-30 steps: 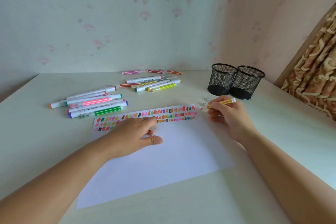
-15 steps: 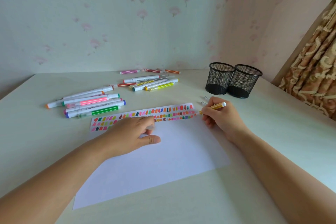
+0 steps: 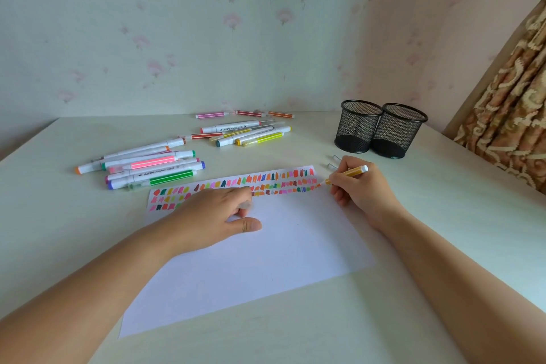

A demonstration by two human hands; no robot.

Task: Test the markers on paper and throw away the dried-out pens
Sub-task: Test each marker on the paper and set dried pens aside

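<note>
A white sheet of paper [image 3: 266,260] lies in front of me, with rows of colour swatches [image 3: 236,186] along its far edge. My right hand [image 3: 363,192] grips an uncapped orange-yellow marker [image 3: 351,172] in a writing hold. Its tip touches the paper's far right corner, at the end of the swatch rows. My left hand [image 3: 212,216] rests on the paper below the swatches, fingers curled round a small clear cap [image 3: 245,205]. Several capped markers [image 3: 147,167] lie to the left of the paper, and several more markers [image 3: 251,134] lie further back.
Two black mesh pen cups [image 3: 357,127] [image 3: 397,130] stand side by side at the back right. Two small clear caps [image 3: 334,162] lie just beyond my right hand. Thin pens [image 3: 245,114] lie by the wall. A patterned curtain [image 3: 511,127] hangs at the right.
My right hand has come down and left with the marker, from above the table near the cups to the paper's corner, tip now on the sheet. My left hand has stayed put.
</note>
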